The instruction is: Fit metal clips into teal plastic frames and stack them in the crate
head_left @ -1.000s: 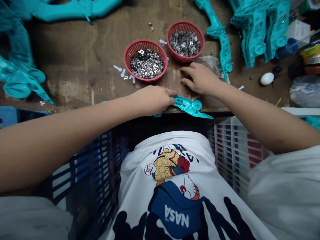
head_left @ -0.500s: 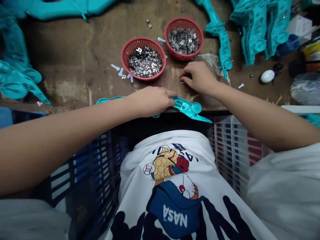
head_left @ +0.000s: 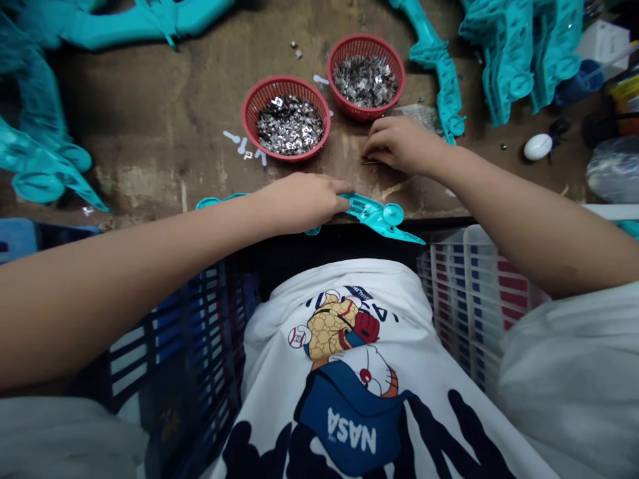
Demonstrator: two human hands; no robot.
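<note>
"Beneath the left grip (head_left: 304, 203), what is held?"

"One teal part (head_left: 372, 216), pressed down along the near edge of the table (head_left: 190, 100); its ends are left showing, its middle is covered."

"And by the right grip (head_left: 399, 143)?"

"That cannot be told: its fingers are bent toward the thumb, low over the table, and a pinched piece may be hidden."

"How much has been done?"

"Only the steadying can be seen; the work on the part is judged unfinished, its covered middle unreadable."

"What can be counted?"

"Two baskets, both stocked with clips (head_left: 290, 125) too many to be counted: the nearer basket (head_left: 259, 96) beyond the left grip, the farther basket (head_left: 359, 114) just beyond the right. At least four white tags (head_left: 231, 137) are scattered around them. One second part (head_left: 448, 93) is laid beyond the right grip."
</note>
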